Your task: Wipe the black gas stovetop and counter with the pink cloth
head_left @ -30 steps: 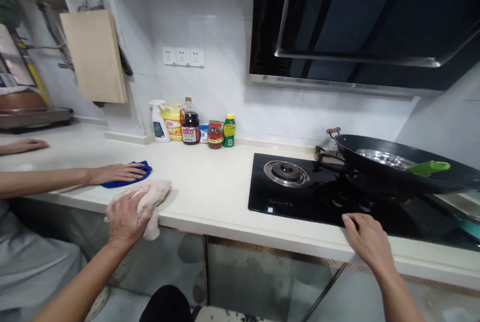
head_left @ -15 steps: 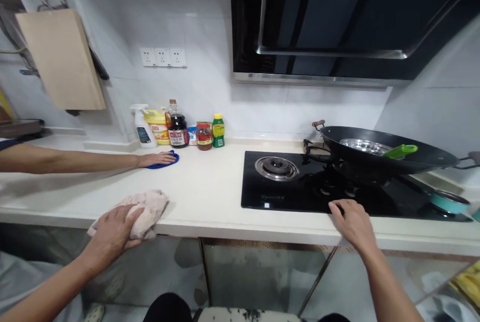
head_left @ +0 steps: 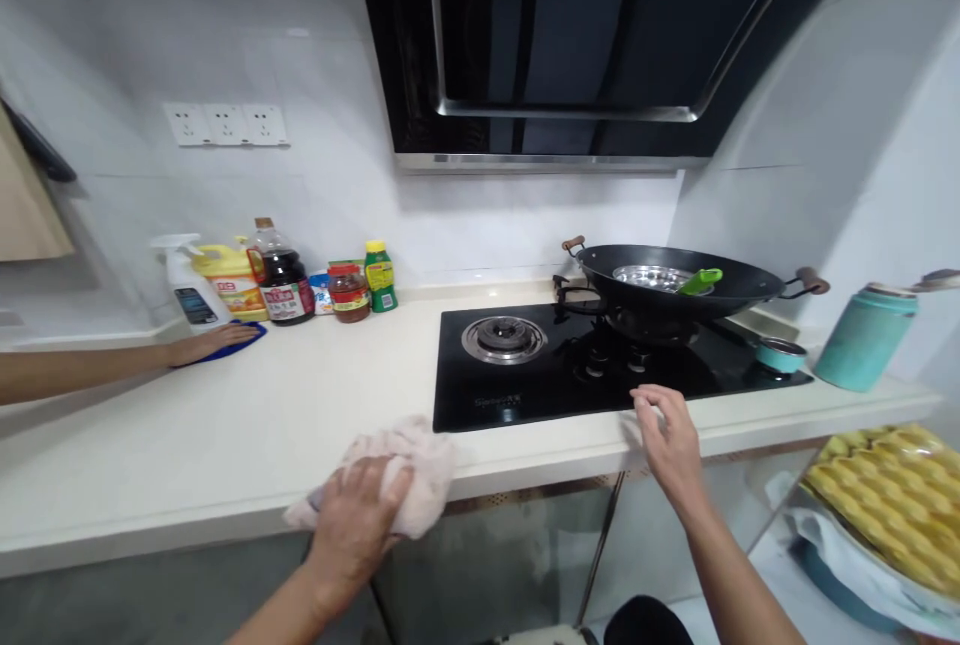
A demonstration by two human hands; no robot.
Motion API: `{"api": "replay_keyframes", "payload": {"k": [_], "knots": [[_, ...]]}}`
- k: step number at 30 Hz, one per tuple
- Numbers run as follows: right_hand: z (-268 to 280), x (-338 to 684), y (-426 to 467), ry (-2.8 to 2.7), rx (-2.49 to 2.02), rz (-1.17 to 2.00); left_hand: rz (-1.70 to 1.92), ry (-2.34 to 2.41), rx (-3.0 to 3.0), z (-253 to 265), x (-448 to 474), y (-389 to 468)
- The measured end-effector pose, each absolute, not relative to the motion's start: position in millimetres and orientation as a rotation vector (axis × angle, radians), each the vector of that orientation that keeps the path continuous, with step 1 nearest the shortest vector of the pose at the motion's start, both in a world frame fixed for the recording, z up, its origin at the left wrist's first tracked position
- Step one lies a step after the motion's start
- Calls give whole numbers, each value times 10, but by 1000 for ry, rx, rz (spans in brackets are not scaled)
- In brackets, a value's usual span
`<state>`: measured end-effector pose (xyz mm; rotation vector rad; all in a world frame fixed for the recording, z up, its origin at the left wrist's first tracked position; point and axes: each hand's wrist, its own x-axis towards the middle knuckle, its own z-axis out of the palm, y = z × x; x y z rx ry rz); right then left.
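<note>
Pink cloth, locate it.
The pink cloth is left of centre in the head view, under the left hand, at the counter's front edge near the stove.

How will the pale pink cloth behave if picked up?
The pale pink cloth should be floppy: it bunches in soft folds under the left hand. Being fabric, it's likely light, though I can't tell if damp. Its crumpled shape seems unlikely to roll.

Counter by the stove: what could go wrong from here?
The pink cloth in the left hand overlaps the front edge of the counter, so it might slip off if the grip loosens.
Another person's hand, on the blue cloth, is close to the spray bottle and could knock it over.
</note>
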<state>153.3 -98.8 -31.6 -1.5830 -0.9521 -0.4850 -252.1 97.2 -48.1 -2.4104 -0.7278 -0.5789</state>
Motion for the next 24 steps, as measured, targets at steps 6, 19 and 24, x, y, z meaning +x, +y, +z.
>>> {"api": "replay_keyframes", "payload": {"k": [6,19,24], "knots": [[-321,789,-1371,-1176,-1495,-369,-846,-350,-2302,-534,-1238,476],[-751,1011,-1384,-1482,-1777,-550,-816,-146,-2705,-459,140,-19],[-598,977,-1217,-1503,-2026,-531,-759,211,-3136,-229,-462,318]]}}
